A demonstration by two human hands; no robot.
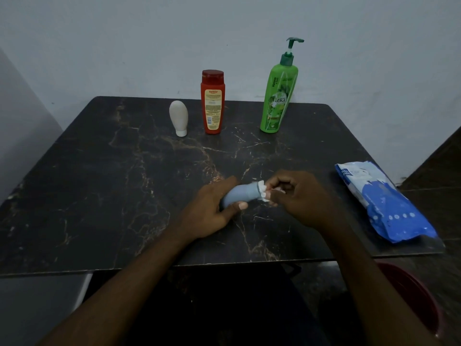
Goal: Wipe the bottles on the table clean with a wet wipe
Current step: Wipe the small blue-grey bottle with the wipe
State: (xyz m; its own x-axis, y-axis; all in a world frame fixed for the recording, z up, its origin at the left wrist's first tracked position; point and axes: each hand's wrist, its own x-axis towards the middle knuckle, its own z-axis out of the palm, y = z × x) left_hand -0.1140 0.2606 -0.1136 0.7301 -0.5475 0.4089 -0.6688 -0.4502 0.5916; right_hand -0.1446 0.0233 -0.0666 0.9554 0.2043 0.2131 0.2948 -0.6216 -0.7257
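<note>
Left hand (212,211): grip narrow, fingers and thumb curled round the pale blue bottle (240,193), which lies tilted just above the near middle of the dark marbled counter (99,196).
Right hand (299,196): grip tight, fingertips pinching a white wet wipe (263,193) against the bottle's cap end.
Far edge, left to right, upright and apart: white tube (178,118) standing on its cap, red bottle (212,102), green pump bottle (278,96).
Right edge: blue wipe pack (384,201), lying flat.
</note>
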